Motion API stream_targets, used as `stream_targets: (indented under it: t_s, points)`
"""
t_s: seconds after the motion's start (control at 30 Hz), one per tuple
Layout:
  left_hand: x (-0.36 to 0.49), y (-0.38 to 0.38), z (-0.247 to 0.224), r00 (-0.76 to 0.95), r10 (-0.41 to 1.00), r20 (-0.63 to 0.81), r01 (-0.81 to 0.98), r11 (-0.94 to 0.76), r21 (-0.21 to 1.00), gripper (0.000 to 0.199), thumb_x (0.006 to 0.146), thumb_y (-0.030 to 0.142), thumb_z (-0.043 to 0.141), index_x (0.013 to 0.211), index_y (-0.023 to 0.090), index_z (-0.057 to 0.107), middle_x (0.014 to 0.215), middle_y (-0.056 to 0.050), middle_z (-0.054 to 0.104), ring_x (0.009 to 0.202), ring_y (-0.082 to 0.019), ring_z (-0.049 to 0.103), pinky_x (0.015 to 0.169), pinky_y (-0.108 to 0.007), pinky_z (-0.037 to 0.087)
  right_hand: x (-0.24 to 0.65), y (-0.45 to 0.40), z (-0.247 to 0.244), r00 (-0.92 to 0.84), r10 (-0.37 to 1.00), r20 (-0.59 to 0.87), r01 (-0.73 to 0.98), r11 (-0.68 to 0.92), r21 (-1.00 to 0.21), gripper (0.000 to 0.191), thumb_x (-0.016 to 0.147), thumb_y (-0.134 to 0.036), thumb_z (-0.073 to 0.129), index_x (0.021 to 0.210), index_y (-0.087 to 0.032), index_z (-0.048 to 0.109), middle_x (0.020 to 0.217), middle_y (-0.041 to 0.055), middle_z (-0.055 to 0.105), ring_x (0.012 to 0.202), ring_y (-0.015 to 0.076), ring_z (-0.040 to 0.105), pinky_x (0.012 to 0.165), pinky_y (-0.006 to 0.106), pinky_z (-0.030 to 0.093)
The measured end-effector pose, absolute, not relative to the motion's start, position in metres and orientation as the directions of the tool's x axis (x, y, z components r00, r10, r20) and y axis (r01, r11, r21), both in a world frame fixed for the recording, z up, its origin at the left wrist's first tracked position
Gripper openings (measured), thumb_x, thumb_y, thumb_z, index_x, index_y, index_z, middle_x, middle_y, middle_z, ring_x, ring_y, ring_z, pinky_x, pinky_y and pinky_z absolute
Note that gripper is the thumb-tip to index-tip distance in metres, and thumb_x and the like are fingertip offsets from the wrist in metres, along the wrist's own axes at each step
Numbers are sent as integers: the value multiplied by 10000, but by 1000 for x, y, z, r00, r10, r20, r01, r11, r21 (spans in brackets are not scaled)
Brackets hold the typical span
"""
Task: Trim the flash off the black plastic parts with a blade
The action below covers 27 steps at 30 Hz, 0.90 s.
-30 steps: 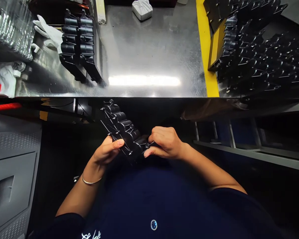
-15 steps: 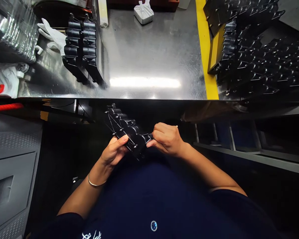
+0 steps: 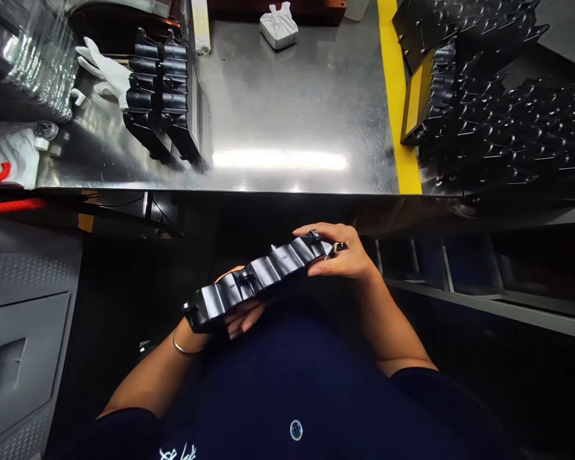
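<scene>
A black ribbed plastic part (image 3: 268, 269) is held in front of my body, below the table's front edge, with its scalloped side turned up. My left hand (image 3: 244, 318) grips it from beneath at the left, its fingers partly hidden behind the part. At the right end my right hand (image 3: 342, 250) holds it between thumb and fingers. The part slants, its right end higher in the view. Two similar black parts (image 3: 144, 102) stand side by side on the metal table at the left.
Many black parts (image 3: 522, 134) are piled on the right, past a yellow strip (image 3: 397, 96) on the metal table (image 3: 297, 96). White gloves (image 3: 108, 73), a white bundle (image 3: 278, 29) and clear plastic pieces (image 3: 43, 70) lie at the back and left.
The black part has been turned from its flat pin-studded face to its ribbed edge, and now slants up to the right. My right hand has shifted right and opened around its end.
</scene>
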<state>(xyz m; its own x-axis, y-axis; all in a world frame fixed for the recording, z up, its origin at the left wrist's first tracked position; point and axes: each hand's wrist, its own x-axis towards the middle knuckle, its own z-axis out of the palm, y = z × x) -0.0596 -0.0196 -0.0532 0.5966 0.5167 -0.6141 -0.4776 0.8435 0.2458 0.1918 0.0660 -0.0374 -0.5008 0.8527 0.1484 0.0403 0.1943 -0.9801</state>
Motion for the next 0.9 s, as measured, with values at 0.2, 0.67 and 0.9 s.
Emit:
stream_targets:
  t_s: [0.2, 0.67, 0.9]
  points:
    - [-57, -8, -48, 381, 747, -545, -633, 640, 435, 157, 685, 109, 652, 814, 126, 739, 933, -118, 740, 923, -275, 692, 754, -363, 588, 174, 47, -49, -43, 999, -3, 73, 1, -997, 459, 643, -549, 788, 915, -190, 701, 849, 34, 696, 778, 204, 648, 694, 311, 530]
    - [-36, -6, -44, 21, 731, -682, -777, 441, 449, 74, 737, 102, 728, 672, 122, 699, 653, -10, 711, 598, -125, 684, 634, -188, 586, 151, 38, -37, -288, 943, -166, 23, -166, -986, 385, 790, -530, 666, 704, -156, 640, 620, 2, 595, 572, 119, 541, 511, 243, 451]
    - [-34, -4, -45, 61, 670, -739, -829, 447, 336, 159, 836, 56, 598, 724, 131, 682, 673, 2, 704, 598, -92, 669, 703, -176, 574, 149, 34, -41, -254, 936, 245, 352, 325, -877, 286, 909, -364, 558, 711, -174, 638, 651, 22, 629, 568, 118, 536, 550, 254, 427]
